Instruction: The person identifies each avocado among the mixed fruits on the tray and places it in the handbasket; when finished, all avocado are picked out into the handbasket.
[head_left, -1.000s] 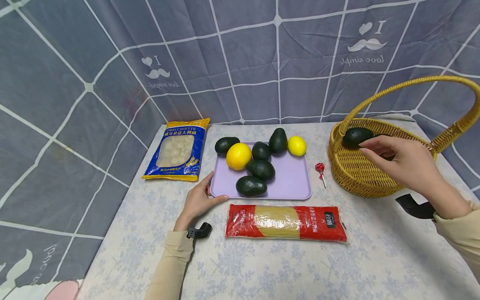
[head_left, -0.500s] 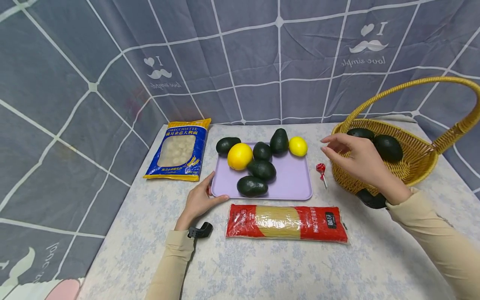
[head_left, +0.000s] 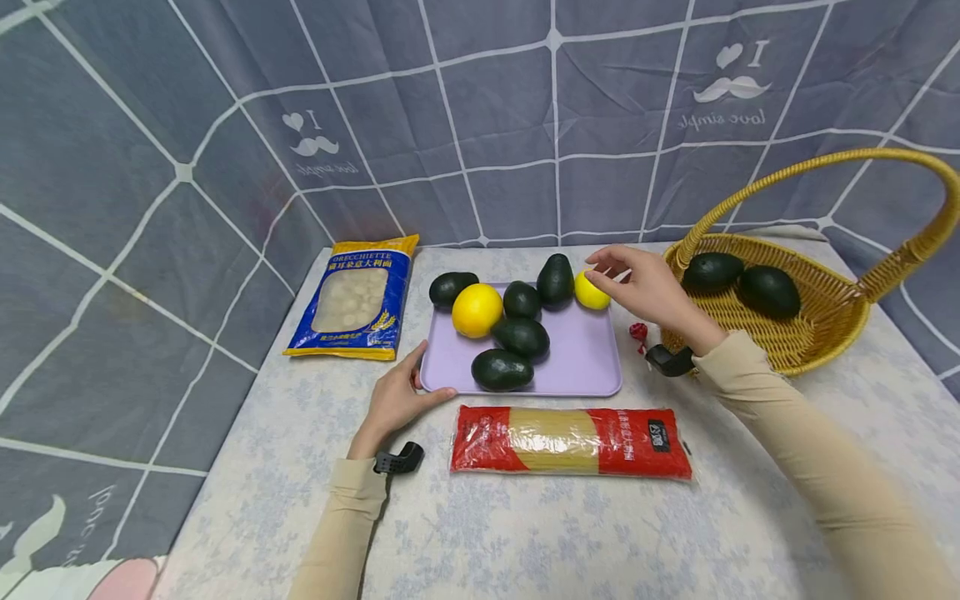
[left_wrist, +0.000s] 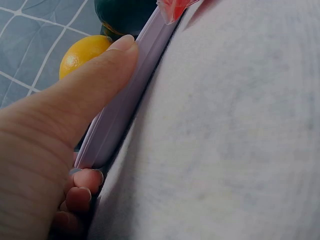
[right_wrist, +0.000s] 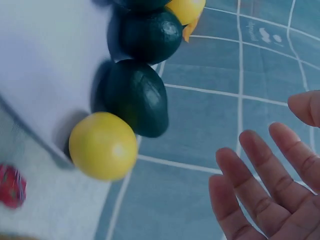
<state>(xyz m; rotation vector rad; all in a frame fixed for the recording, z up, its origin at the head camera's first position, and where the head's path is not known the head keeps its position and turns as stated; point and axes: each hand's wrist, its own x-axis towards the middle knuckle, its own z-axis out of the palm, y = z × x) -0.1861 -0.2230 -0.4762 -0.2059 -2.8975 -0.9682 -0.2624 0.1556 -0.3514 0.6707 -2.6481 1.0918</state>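
Observation:
A lilac tray [head_left: 577, 358] carries several dark green avocados [head_left: 502, 370], an orange [head_left: 477, 311] and a yellow lemon [head_left: 589, 295] at its far right corner. My left hand [head_left: 396, 400] grips the tray's near left corner, thumb along the front edge and fingers at the left side; the left wrist view shows the thumb [left_wrist: 107, 70] against the tray wall. Close over the lemon hovers my right hand [head_left: 651, 290], fingers loosely spread, holding nothing. In the right wrist view those fingers [right_wrist: 265, 185] are apart from the lemon [right_wrist: 103, 146].
A wicker basket [head_left: 765, 337] with a tall handle stands at the right with two avocados inside. Between it and the tray lies a red lollipop [head_left: 638, 332], partly hidden. A spaghetti packet [head_left: 555, 442] lies in front, an orecchiette bag [head_left: 352, 300] back left.
My right hand has moved left, out of the basket and across to the lemon, uncovering both avocados in the basket. The left hand has stayed at the tray's corner.

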